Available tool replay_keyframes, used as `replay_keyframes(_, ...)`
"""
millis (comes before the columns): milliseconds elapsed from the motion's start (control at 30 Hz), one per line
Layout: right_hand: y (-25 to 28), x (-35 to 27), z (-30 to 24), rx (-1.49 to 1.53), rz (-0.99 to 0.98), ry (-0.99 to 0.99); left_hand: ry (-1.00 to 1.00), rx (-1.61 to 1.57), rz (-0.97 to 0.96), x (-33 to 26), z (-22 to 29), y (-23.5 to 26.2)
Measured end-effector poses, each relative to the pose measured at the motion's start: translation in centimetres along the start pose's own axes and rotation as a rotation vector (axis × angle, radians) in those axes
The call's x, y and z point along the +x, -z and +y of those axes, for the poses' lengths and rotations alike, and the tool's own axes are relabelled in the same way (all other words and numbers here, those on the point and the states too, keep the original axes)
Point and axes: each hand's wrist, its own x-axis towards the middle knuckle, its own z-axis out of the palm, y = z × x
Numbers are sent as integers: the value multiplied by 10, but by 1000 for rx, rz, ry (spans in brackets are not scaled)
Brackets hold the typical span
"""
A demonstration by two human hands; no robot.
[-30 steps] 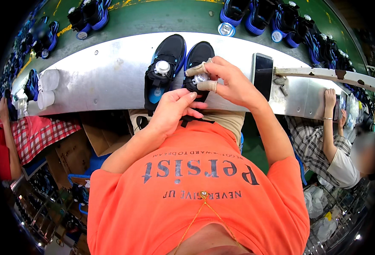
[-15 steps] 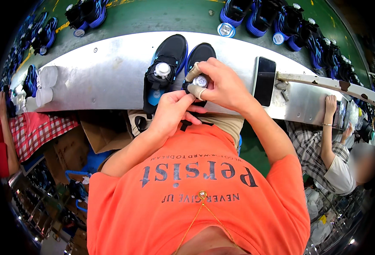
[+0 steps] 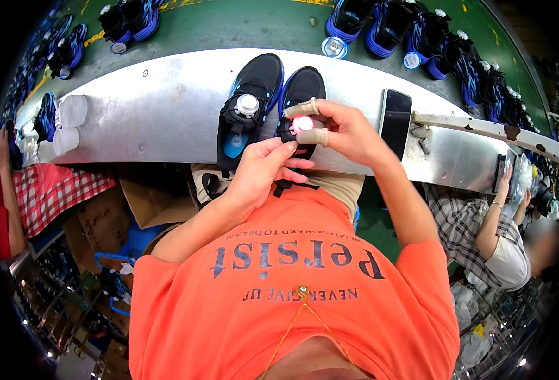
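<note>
Two black shoes with blue soles stand side by side on the metal bench, toes away from me: the left shoe and the right shoe. A round white disc sits on the left shoe's laces. On the right shoe is a similar round disc, glowing pinkish. My right hand, with beige covers on thumb and forefinger, grips this disc between those fingers. My left hand is closed at the right shoe's heel end, thumb against forefinger, other fingers loosely bent. What it pinches is hidden.
A phone lies on the bench to the right, beside a worn white bar. Clear round pieces are stacked at left. Several shoes line the far green surface. Co-workers sit at both sides.
The disc on the right shoe has lit up pinkish. My right hand has shifted slightly right, its fingers at the disc's sides. The co-worker at right has moved a hand.
</note>
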Motion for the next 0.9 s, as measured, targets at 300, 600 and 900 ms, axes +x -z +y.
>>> replay_keyframes(300,-12,-10,-1,-153,213,-14,-3,1,-11,1,-3,-1)
replay_keyframes(600,16,27,3,-431,353,159,-717,1068,352,-20,70,27)
replay_keyframes(900,-30,153,37,-715,35,216,-515,1055,-74,9,80,63)
